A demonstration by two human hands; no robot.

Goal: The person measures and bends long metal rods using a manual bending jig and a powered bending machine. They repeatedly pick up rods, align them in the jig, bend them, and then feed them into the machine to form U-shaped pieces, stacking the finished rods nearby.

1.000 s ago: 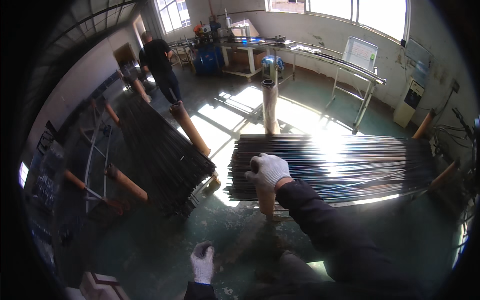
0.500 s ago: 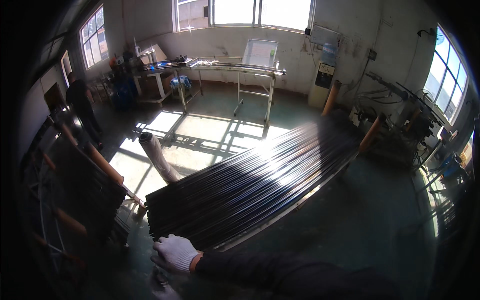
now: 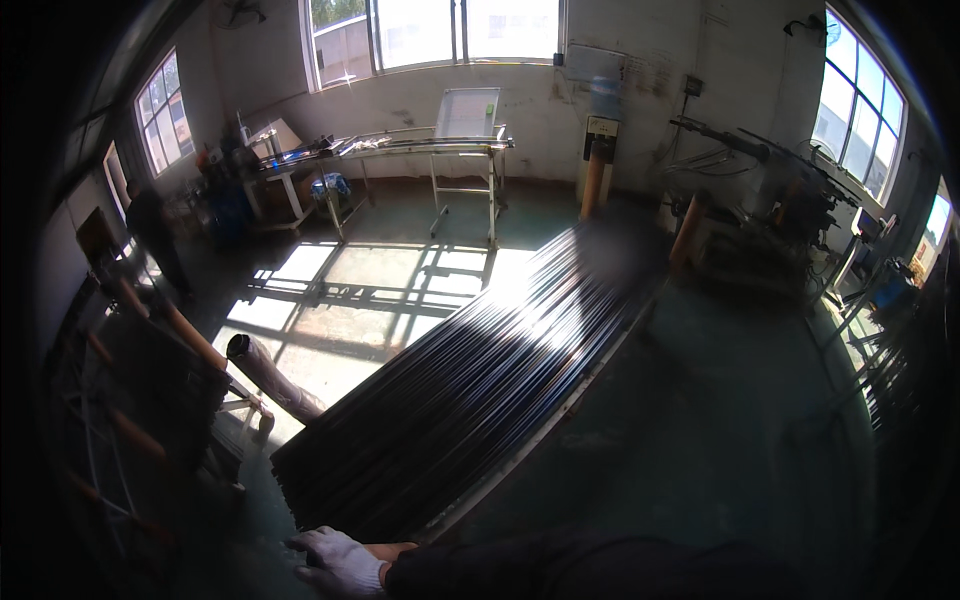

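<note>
A long stack of dark, shiny rods or narrow profiles (image 3: 430, 400) lies slantwise from the near left toward the far right. At its near end is my right hand (image 3: 345, 562), in a white knitted glove, reaching in from the right on a dark sleeve (image 3: 560, 565). Its fingers point left and stand a little apart, with a dark gap between them. I see nothing held there, though shadow hides the undersides of the fingers. Beside the wrist shows a small orange-brown piece (image 3: 393, 550), perhaps a post. My left hand is out of the picture.
A wrapped roll (image 3: 275, 378) stands left of the stack. Orange-brown posts (image 3: 688, 228) rise at its far end. Another dark rack (image 3: 170, 390) is at the left, with a person (image 3: 155, 235) behind it. A long work table (image 3: 400, 145) stands by the far wall.
The view has shifted, so the room and stack sit further left and the stack looks steeper. My right hand appears lower. The second gloved hand at the bottom edge has left view.
</note>
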